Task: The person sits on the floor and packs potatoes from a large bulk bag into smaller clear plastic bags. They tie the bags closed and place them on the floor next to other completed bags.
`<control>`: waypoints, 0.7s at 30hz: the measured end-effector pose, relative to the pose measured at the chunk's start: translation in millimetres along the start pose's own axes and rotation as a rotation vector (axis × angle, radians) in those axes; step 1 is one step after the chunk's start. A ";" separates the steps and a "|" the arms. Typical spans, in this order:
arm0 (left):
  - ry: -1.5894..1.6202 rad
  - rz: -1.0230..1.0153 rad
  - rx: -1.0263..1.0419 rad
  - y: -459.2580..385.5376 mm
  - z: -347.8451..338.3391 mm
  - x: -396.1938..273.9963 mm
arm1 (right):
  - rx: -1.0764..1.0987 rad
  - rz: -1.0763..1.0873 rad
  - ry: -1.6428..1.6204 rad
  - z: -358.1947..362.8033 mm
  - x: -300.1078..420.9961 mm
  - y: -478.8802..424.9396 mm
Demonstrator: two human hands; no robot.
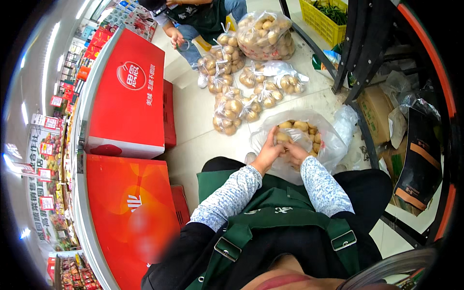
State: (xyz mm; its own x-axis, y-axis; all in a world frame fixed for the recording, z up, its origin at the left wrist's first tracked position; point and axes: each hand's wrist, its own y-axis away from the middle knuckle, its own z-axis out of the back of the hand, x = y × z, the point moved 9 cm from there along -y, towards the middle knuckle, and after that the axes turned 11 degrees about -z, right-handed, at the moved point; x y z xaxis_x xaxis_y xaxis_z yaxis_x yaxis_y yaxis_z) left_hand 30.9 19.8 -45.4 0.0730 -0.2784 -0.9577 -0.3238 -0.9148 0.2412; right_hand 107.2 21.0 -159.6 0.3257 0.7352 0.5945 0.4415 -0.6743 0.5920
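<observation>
In front of me a large clear plastic sack (335,145) lies wide open on the floor, with loose potatoes (314,137) inside. Over its mouth my left hand (267,154) and my right hand (296,152) meet, fingers close together on a thin clear plastic bag (301,137). A potato (282,137) shows just beyond my fingertips; whether it lies inside the thin bag is hard to tell. Further off stand several small tied bags of potatoes (228,108), grouped on the tiles, some with their knotted tops up.
Behind the small bags stands a big full bag of potatoes (266,36). A co-worker (197,21) sits beyond at the left. Red freezer cabinets (123,72) line the left. At right are a black metal rack frame (362,72), cardboard (375,112) and a yellow crate (320,23) of green vegetables.
</observation>
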 end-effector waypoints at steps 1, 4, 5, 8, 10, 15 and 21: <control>-0.042 -0.042 0.029 3.8 -7.2 -7.9 | -0.069 -0.036 0.159 13.8 -15.3 -9.5; -0.066 -0.050 0.127 11.8 -24.3 -24.5 | -0.075 0.185 0.724 20.7 -4.7 3.9; -0.028 -0.025 0.148 15.4 -24.7 -30.3 | -0.155 0.335 0.957 20.4 5.4 20.7; -0.582 0.063 0.830 42.4 -54.9 -16.1 | -0.390 -0.158 1.445 117.6 -56.1 4.5; -1.073 -0.088 1.207 52.6 -33.6 -3.1 | -0.178 -0.222 1.616 92.4 -41.1 29.7; -0.938 -0.222 0.901 19.7 -37.9 -20.2 | 0.092 -0.180 1.388 49.8 15.8 45.1; -1.171 -0.392 1.032 41.9 -63.2 -29.0 | -0.224 -0.201 1.110 57.3 74.2 -16.7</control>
State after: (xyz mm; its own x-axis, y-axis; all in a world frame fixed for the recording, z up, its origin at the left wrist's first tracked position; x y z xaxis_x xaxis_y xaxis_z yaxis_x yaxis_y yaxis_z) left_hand 74.9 -29.0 2.5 -0.2685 0.7229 -0.6367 -0.9613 -0.1591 0.2248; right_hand 171.9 90.8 -156.5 -0.6990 0.4391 0.5644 0.2070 -0.6311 0.7475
